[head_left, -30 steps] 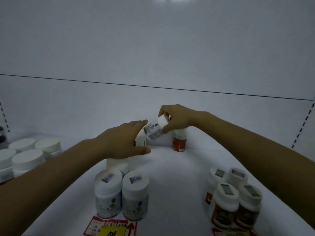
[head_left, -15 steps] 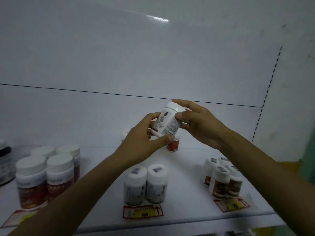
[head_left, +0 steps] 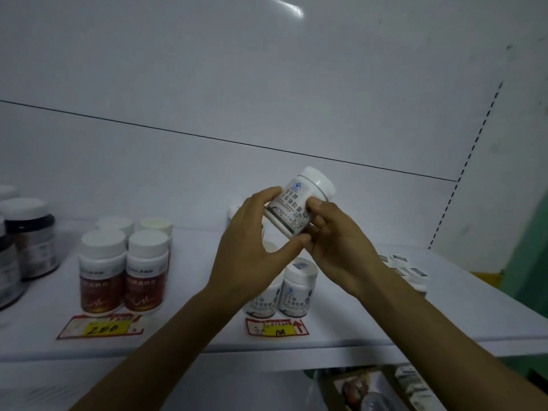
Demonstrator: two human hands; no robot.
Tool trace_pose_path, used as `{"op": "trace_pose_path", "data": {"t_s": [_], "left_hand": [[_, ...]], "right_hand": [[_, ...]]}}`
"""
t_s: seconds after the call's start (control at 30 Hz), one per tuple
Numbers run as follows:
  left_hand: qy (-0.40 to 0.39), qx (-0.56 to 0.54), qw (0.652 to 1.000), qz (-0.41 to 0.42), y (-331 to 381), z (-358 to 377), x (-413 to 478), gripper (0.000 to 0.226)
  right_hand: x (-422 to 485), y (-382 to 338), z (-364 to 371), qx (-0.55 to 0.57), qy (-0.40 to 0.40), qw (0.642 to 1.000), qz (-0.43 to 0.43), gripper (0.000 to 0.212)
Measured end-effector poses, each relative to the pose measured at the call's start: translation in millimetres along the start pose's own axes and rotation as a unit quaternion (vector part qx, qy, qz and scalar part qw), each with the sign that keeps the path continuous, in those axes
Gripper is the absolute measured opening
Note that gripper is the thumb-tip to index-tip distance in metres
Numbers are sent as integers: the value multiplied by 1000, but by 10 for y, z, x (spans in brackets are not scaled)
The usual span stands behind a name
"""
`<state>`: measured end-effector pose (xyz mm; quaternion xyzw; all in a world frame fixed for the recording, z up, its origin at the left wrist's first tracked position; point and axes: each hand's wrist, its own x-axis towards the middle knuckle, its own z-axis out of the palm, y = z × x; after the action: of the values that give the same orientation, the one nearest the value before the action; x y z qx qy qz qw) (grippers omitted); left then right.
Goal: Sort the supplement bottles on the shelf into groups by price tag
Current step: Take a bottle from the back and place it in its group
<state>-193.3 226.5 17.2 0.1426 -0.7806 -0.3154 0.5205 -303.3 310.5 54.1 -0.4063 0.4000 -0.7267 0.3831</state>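
Both hands hold one white supplement bottle (head_left: pixel 296 203) tilted in the air above the shelf, label toward me. My left hand (head_left: pixel 252 250) grips its lower left side, my right hand (head_left: pixel 335 244) its lower right. Below them two matching white bottles (head_left: pixel 298 289) stand behind a price tag marked 108 (head_left: pixel 277 327). To the left, red-labelled bottles (head_left: pixel 123 274) stand behind a tag marked 200 (head_left: pixel 99 327). More white-capped bottles (head_left: pixel 410 272) sit at the right, mostly hidden by my right forearm.
The white shelf (head_left: pixel 192 318) has a back wall close behind the bottles. Dark-bodied jars (head_left: pixel 28 235) stand at the far left. A box of goods (head_left: pixel 373 390) lies below the shelf at the lower right. A green wall (head_left: pixel 533 262) borders the right side.
The white bottle came up from the back of the shelf toward me, and both hands now hold it with the label facing me. The view has pulled back and shows the price tags.
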Motion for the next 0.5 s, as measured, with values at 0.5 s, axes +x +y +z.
{"op": "trace_pose_path", "data": {"t_s": [0.5], "left_hand": [[-35, 5, 991, -132, -406, 33, -107, 74]], "right_hand": [[349, 171, -592, -30, 123, 992, 22, 22]]}}
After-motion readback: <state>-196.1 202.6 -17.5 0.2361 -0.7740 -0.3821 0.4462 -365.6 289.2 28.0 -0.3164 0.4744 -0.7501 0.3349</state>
